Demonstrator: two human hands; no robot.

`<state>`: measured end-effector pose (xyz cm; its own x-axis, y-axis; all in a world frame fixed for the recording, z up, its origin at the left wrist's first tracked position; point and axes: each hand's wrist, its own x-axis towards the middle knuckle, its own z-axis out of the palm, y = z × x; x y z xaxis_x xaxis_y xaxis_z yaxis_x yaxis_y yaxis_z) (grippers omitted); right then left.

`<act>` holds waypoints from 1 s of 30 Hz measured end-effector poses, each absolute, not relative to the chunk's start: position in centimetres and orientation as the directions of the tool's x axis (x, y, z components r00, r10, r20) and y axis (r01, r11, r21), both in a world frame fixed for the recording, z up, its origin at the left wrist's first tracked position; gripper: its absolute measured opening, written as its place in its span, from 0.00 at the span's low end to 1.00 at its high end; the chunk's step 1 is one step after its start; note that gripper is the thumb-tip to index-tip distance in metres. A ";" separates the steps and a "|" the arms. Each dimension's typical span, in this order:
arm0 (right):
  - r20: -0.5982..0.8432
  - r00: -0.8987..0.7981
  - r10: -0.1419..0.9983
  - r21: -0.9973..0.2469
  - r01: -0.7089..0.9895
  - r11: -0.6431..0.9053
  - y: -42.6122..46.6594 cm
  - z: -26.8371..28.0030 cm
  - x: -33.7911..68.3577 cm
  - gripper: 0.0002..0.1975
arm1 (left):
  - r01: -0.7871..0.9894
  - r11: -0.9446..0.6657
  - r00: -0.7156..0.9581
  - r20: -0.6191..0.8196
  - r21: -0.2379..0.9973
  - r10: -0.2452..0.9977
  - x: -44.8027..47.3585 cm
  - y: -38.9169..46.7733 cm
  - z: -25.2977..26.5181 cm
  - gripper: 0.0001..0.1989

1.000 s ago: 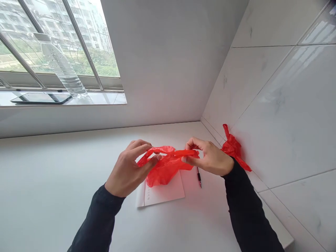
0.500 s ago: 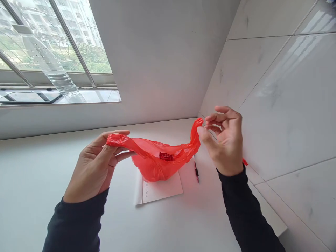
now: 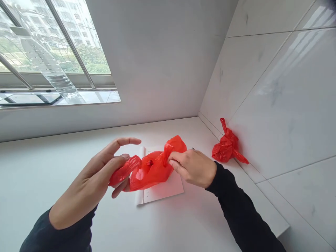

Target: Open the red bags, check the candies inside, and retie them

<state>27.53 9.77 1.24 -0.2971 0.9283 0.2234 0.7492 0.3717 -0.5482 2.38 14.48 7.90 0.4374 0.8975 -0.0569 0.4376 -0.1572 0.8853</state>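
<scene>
The bag (image 3: 152, 176) hung between both hands, above the paper (image 3: 165, 190) on the desk (image 3: 118, 224). The grip of the left hand (image 3: 97, 175) held one bunched end between thumb and lower fingers, the index finger raised clear of it. The right hand (image 3: 193, 166) had its grip pinched on the other end. A knotted bag (image 3: 227, 143) sat against the tiled wall, and a bottle (image 3: 49, 68) stood beside a tablet (image 3: 26, 99) on the sill (image 3: 99, 96).

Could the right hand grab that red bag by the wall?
Probably yes: nothing seems to block the right hand from the far bag, though that hand pinches the nearer bag and would likely have to let go first.
</scene>
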 end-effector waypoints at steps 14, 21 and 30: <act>0.081 -0.357 0.930 -0.397 0.845 0.359 9.3 0.5 26.5 0.16 | 0.771 -0.384 0.448 -0.003 0.507 0.894 3.0 14.3 7.1 0.14; -0.057 -0.157 0.986 -0.362 0.924 0.126 9.6 1.2 26.2 0.21 | 0.769 -0.428 0.478 0.018 0.475 0.878 3.0 14.4 6.5 0.18; 0.240 -0.387 0.890 -0.471 0.755 0.456 11.8 -1.0 25.7 0.21 | 0.824 -0.190 0.302 -0.128 0.534 0.945 4.4 13.6 8.4 0.23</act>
